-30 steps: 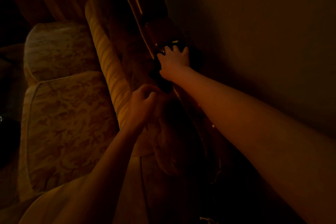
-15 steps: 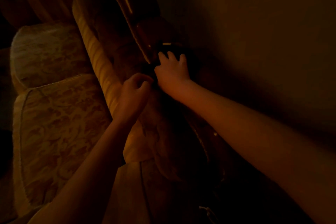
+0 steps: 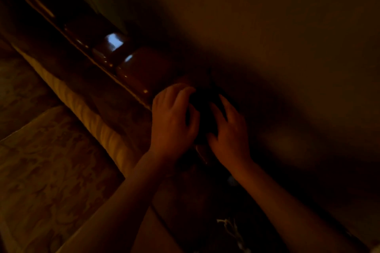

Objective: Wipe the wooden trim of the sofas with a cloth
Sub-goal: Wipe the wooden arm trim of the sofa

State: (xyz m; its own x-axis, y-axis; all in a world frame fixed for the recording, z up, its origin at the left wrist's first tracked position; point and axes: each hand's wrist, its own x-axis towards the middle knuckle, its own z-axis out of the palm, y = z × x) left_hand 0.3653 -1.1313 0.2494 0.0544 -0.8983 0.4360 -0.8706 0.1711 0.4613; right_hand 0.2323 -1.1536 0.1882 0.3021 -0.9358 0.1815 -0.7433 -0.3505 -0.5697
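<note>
Very dim, warm-lit scene. Both hands are up on the top rail of a sofa back, close together with a dark cloth (image 3: 202,113) between them. The left hand (image 3: 171,121) sits on the near side of the rail, fingers curled over the cloth's left edge, thumb side against it. The right hand (image 3: 230,129) lies on the far side, toward the wall (image 3: 267,26), fingers fairly straight and slightly spread, pressing on the cloth's right part; whether the thumb pinches the fabric I cannot tell, too dark. The cloth rests on the wooden trim (image 3: 135,68), a glossy dark-brown carved rail running diagonally from upper left down to the hands, with bluish-white highlights on its rounded sections just up-left of the left hand. The cloth reads as a black lump, edges probably merging with shadow. Below the rail comes the padded backrest, then a pale ribbed piping roll (image 3: 82,107), then patterned seat cushions (image 3: 51,170) at lower left. Both bare forearms come in from the bottom edge. A bit of white cord (image 3: 228,226) shows low centre, between the forearms.
</note>
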